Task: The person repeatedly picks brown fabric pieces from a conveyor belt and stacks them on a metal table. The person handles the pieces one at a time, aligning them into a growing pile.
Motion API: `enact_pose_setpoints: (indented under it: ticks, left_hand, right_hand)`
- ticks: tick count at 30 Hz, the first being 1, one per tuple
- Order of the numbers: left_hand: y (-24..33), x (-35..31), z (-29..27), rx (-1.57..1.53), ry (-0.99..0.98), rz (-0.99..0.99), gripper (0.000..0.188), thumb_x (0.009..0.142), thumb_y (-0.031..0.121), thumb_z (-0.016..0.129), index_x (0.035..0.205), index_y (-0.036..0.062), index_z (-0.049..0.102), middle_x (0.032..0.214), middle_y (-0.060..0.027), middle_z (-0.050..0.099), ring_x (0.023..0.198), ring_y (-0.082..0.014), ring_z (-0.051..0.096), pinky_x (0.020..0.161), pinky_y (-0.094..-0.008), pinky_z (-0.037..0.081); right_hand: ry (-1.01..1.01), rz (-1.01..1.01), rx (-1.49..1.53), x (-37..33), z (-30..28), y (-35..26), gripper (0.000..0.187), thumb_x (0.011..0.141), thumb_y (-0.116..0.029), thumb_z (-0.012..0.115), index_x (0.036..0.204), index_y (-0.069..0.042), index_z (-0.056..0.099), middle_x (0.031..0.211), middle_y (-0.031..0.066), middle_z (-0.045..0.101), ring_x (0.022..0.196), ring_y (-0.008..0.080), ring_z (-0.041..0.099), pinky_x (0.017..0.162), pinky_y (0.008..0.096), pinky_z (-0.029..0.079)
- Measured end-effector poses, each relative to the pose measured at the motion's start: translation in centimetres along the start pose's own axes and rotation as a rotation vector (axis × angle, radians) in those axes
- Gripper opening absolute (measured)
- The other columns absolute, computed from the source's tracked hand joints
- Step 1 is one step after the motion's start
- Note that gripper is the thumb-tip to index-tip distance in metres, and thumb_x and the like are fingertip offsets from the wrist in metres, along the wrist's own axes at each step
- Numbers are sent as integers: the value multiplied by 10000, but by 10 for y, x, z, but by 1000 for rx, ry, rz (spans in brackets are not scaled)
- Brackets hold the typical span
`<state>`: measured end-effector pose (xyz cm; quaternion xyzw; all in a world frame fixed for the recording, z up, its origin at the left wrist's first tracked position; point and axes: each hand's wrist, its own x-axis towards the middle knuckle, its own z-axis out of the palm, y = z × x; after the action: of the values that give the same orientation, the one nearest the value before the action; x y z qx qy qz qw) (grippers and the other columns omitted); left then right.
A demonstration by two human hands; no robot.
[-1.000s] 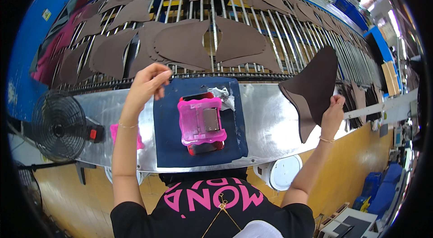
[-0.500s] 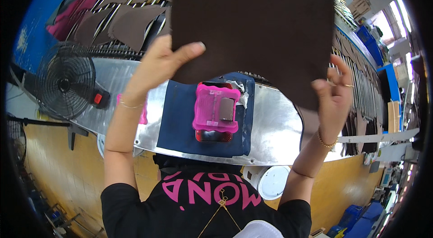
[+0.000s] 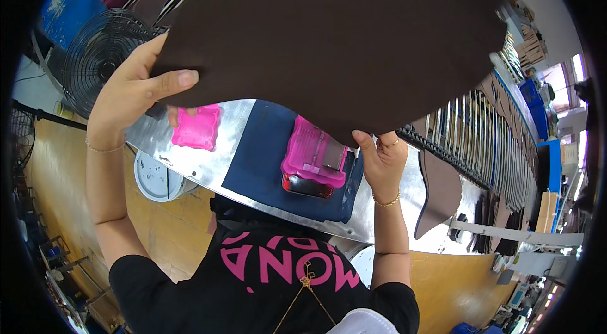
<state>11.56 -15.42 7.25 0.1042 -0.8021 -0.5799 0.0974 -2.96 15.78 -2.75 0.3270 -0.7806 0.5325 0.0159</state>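
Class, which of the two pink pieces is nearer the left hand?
The left pink piece, on the metal bench; the other pink piece is above the blue mat, closer to the right hand.

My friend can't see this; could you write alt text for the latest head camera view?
A person's left hand and right hand hold up a large brown sheet, hiding much of the scene. Below it are a metal table, blue mat and pink wavy-edged object.
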Motion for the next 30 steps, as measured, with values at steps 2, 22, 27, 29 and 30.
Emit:
enact_pose_setpoints:
  ticks: [2,22,27,29,30]
  left_hand:
    - [-3,-2,-9,-44,-47,-20,339,872,149,652,1160,-21,593,971,-76,664,773,-145,665,568,-215,521]
    - [-61,27,85,179,-201,18,94,853,14,605,905,-63,590,764,-120,573,599,-156,646,505,-269,487]
    - [-64,50,139,486,-284,633,78,792,78,660,849,29,639,792,-88,607,647,-242,634,548,-342,495]
    - [-58,54,159,470,-347,686,75,781,107,668,830,54,650,784,-67,596,667,-238,630,546,-346,487]
    - [-54,58,171,449,-389,724,73,775,122,672,820,67,655,781,-56,591,676,-236,628,545,-349,483]
  right_hand:
    - [11,-58,-37,-1,4,11,146,772,-75,733,888,-7,675,821,95,687,748,221,644,667,284,478]
    - [7,-159,-513,-74,-56,67,131,725,-20,741,848,-56,710,806,82,687,750,242,635,761,321,445]
    - [87,196,-369,-131,-96,95,162,736,-45,744,893,-34,709,876,123,698,763,256,662,676,297,479]
    - [68,392,-404,-145,-123,89,135,759,-39,723,893,-26,711,852,128,703,721,233,655,669,285,472]
    - [123,398,-390,-158,-141,91,122,773,-42,714,891,-14,707,814,120,701,686,202,634,650,277,462]
